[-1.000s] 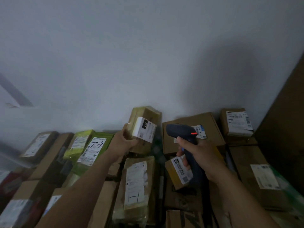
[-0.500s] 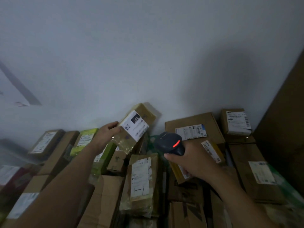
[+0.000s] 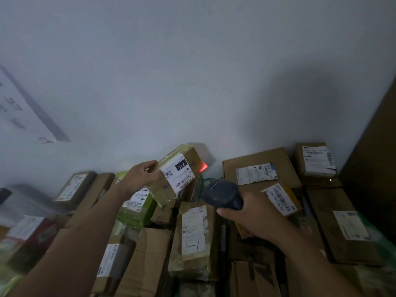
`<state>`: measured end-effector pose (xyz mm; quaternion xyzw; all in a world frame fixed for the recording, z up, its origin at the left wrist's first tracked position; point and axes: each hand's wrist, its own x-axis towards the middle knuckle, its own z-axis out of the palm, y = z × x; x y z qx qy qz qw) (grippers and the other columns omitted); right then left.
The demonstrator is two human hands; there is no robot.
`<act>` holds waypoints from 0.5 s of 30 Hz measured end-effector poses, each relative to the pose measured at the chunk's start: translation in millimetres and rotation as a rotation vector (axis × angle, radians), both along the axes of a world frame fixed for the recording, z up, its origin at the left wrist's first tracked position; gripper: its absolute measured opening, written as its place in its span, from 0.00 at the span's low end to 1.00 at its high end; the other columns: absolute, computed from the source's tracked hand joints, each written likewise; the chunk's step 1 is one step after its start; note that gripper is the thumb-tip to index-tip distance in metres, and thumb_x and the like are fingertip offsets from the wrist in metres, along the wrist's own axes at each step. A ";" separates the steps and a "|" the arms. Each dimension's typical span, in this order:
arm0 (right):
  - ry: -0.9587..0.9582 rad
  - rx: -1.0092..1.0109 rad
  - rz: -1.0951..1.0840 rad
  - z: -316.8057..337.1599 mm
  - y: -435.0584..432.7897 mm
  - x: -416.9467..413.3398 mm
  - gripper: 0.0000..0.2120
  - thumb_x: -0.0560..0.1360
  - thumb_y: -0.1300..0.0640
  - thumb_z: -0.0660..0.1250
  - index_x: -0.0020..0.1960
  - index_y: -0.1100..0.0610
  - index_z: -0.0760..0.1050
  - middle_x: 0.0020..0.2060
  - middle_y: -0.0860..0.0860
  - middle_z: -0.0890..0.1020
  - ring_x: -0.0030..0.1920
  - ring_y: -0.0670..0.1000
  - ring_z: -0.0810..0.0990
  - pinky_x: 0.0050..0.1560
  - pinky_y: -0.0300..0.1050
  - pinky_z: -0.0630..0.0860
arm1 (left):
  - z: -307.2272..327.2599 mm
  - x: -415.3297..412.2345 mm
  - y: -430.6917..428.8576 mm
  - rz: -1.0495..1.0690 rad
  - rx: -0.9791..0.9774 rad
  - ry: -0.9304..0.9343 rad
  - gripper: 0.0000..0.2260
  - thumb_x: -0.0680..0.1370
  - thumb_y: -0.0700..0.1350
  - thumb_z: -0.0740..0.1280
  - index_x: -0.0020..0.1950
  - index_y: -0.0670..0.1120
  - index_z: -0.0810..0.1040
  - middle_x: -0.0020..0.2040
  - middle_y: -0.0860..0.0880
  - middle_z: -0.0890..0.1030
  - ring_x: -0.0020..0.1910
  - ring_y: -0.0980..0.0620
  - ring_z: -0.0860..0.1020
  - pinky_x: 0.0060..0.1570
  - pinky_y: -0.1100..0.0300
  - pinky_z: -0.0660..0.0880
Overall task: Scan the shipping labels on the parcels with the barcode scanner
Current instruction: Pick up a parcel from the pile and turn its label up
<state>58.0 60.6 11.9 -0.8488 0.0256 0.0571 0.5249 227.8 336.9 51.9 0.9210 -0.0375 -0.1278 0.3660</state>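
Parcel gripped at its edge by left hand, label facing up.
Right hand clasps barcode scanner just right of that hold; red glow on parcel's far corner.

We see of ourselves only two arms and their hands. Our left hand and our right hand are bare, with nothing worn over palm or knuckles. The fingers of the left hand are uncovered as well, and so is the thumb of the right. The left forearm and the right forearm are bare along all the length that shows. Whether a sleeve begins higher up we cannot tell. The light is dim, so finer marks on the arms are lost to us.
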 end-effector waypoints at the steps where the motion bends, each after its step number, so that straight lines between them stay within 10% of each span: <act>1: 0.002 -0.004 -0.002 0.3 -0.1 -0.2 0.13 0.72 0.42 0.71 0.49 0.50 0.78 0.40 0.49 0.84 0.41 0.46 0.82 0.42 0.37 0.78 | 1.6 -1.9 -1.1 0.003 -0.003 0.000 0.47 0.58 0.60 0.70 0.75 0.46 0.69 0.65 0.47 0.76 0.61 0.47 0.76 0.57 0.55 0.72; 8: -0.001 0.016 -0.009 4.7 -0.3 -3.4 0.13 0.73 0.44 0.71 0.49 0.52 0.78 0.40 0.52 0.84 0.40 0.50 0.84 0.40 0.42 0.81 | 1.9 -6.7 -5.6 0.032 -0.032 -0.014 0.39 0.65 0.54 0.69 0.76 0.46 0.67 0.69 0.46 0.74 0.63 0.48 0.74 0.57 0.57 0.69; 15: 0.020 0.134 -0.266 2.9 -22.9 -5.0 0.14 0.74 0.49 0.72 0.35 0.57 0.75 0.20 0.49 0.76 0.21 0.44 0.76 0.26 0.38 0.74 | -25.5 -12.8 -53.5 0.066 0.025 -0.185 0.33 0.76 0.52 0.72 0.75 0.42 0.64 0.67 0.46 0.73 0.57 0.49 0.75 0.46 0.59 0.76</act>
